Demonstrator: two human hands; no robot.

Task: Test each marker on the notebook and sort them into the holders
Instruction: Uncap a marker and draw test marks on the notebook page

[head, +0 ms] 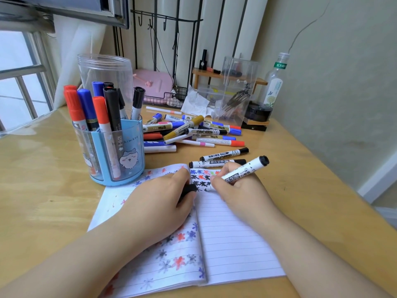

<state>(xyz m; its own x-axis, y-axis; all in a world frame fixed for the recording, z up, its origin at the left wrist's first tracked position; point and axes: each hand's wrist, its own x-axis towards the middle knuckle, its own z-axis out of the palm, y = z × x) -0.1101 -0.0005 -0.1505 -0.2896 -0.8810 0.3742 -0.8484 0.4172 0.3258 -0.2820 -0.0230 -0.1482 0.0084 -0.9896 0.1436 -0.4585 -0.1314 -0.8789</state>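
Right hand (pixel 234 186) pinching marker (pixel 242 168), tip on notebook (pixel 232 237). Left hand (pixel 159 203) curled round black cap (pixel 189 189), resting on page. Light, stiff, likely smooth barrel; best gripped near tip.

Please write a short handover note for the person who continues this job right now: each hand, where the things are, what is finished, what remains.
Right hand grips a black whiteboard marker, tip on the notebook, drawing a test mark.
Left hand rests on the left page and holds the black cap.
Done: many star marks on both pages; several markers stand in the blue holder.
Left: recap and sort this marker; two black markers near the notebook and the pile behind remain. The clear jar seems empty.
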